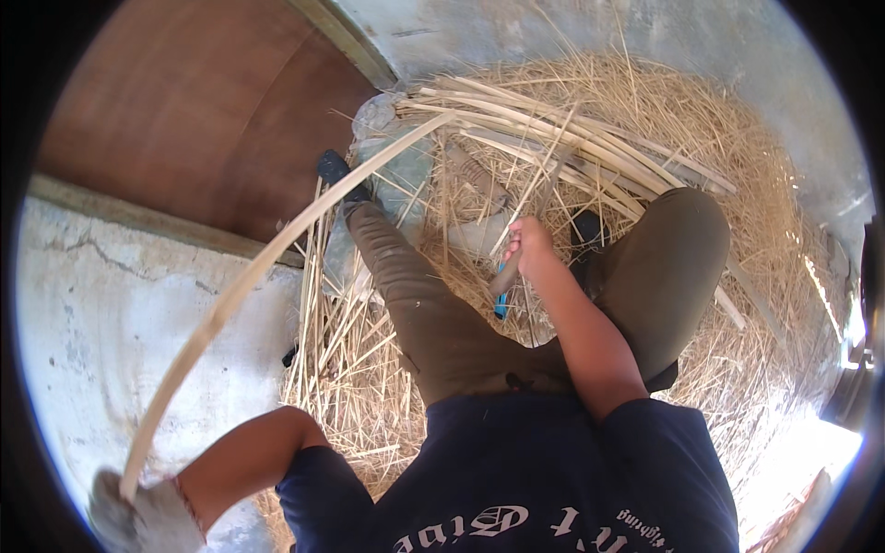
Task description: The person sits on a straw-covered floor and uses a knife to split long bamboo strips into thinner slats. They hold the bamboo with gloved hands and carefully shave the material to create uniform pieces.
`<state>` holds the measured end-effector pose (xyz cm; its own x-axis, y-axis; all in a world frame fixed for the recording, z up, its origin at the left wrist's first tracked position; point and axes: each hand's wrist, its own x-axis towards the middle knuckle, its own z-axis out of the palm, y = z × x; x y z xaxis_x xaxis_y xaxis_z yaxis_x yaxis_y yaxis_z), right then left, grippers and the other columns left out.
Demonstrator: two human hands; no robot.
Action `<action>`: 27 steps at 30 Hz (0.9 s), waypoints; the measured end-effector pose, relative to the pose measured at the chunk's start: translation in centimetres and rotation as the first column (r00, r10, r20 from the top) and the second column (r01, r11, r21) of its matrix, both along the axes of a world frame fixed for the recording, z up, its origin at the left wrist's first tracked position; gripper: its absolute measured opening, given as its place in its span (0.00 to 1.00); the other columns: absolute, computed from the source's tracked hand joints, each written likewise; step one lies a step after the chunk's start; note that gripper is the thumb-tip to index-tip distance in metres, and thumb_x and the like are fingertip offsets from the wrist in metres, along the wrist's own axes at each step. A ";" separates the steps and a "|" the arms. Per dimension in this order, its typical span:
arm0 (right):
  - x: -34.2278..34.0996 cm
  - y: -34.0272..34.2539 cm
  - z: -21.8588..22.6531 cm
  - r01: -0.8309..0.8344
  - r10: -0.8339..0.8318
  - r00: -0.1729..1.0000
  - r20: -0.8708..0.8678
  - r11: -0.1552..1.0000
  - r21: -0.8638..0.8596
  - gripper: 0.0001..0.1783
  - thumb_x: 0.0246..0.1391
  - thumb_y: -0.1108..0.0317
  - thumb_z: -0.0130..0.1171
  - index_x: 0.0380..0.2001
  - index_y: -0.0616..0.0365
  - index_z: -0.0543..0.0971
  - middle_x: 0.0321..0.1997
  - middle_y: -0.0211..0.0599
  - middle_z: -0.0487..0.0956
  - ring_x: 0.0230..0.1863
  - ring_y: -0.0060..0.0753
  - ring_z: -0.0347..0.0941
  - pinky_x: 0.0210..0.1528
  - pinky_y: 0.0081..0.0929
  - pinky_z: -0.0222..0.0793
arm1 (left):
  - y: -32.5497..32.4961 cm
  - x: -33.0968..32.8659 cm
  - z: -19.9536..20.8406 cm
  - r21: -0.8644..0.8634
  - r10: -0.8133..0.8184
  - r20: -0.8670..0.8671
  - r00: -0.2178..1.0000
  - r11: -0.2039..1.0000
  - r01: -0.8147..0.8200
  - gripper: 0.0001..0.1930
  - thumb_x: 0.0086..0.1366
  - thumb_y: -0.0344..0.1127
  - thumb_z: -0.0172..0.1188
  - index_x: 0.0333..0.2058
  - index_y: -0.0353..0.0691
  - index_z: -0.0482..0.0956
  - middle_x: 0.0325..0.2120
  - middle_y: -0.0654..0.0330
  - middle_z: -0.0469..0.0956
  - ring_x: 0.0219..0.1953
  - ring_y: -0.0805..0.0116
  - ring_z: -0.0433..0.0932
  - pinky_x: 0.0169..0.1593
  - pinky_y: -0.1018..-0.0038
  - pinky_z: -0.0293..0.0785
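Observation:
My left hand, in a pale work glove, is closed around one end of a long bamboo strip at the lower left. The strip arcs up and right, its far end above the bundle at the top. Bare and closed, my right hand is between my knees, gripping a knife with a brown handle. What looks like its dull blade points away from me. A thin pale sliver runs beside the blade. Just under the handle is a bright blue object, too small to name.
Split bamboo strips lie in a bundle beyond my legs. Shavings cover the floor around me. A ribbed brown piece lies between my feet. A brown door panel and a cracked wall stand at the left.

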<state>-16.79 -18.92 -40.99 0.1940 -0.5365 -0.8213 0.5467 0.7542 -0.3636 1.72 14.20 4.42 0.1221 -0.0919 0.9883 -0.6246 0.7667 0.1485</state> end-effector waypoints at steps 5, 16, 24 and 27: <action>1.4 1.9 2.8 -0.097 0.091 0.994 -0.065 0.990 -0.105 0.10 0.49 0.69 0.60 0.24 0.53 0.67 0.20 0.28 0.61 0.14 0.28 0.57 0.19 0.36 0.60 | -8.4 -3.7 -4.7 0.062 0.377 -0.404 0.833 0.920 -0.386 0.28 0.74 0.61 0.35 0.18 0.52 0.62 0.14 0.71 0.58 0.17 0.76 0.54 0.23 0.74 0.51; 2.4 10.7 9.8 -0.821 0.332 0.570 -0.751 0.205 -0.533 0.19 0.53 0.60 0.61 0.35 0.70 0.84 0.29 0.64 0.82 0.37 0.62 0.82 0.45 0.48 0.77 | -20.1 -3.0 -12.0 -0.066 -0.237 -0.565 0.790 0.968 0.243 0.36 0.70 0.76 0.41 0.16 0.52 0.61 0.11 0.74 0.54 0.12 0.78 0.51 0.15 0.79 0.48; 3.8 8.7 5.6 -0.837 0.366 0.547 -0.753 0.214 -0.503 0.21 0.52 0.59 0.62 0.36 0.71 0.84 0.31 0.63 0.83 0.37 0.62 0.82 0.44 0.48 0.77 | -14.6 -5.6 -9.6 -0.137 -0.358 -0.440 0.824 0.933 0.332 0.38 0.65 0.79 0.41 0.16 0.48 0.66 0.11 0.70 0.58 0.13 0.77 0.54 0.17 0.80 0.51; 2.5 10.5 10.8 -0.760 0.254 0.639 -0.726 0.063 -0.647 0.21 0.52 0.58 0.62 0.37 0.70 0.84 0.31 0.62 0.83 0.37 0.62 0.82 0.45 0.47 0.78 | -14.0 -4.4 -9.8 -0.166 -0.324 -0.391 0.861 0.946 0.280 0.38 0.67 0.78 0.41 0.16 0.48 0.66 0.11 0.71 0.59 0.14 0.76 0.56 0.17 0.79 0.52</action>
<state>-14.27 -8.43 -30.20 0.6292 -0.7771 0.0146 -0.1810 -0.1648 -0.9696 -2.70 0.25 -5.39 0.4984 -0.0931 0.8619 -0.2606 0.9321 0.2514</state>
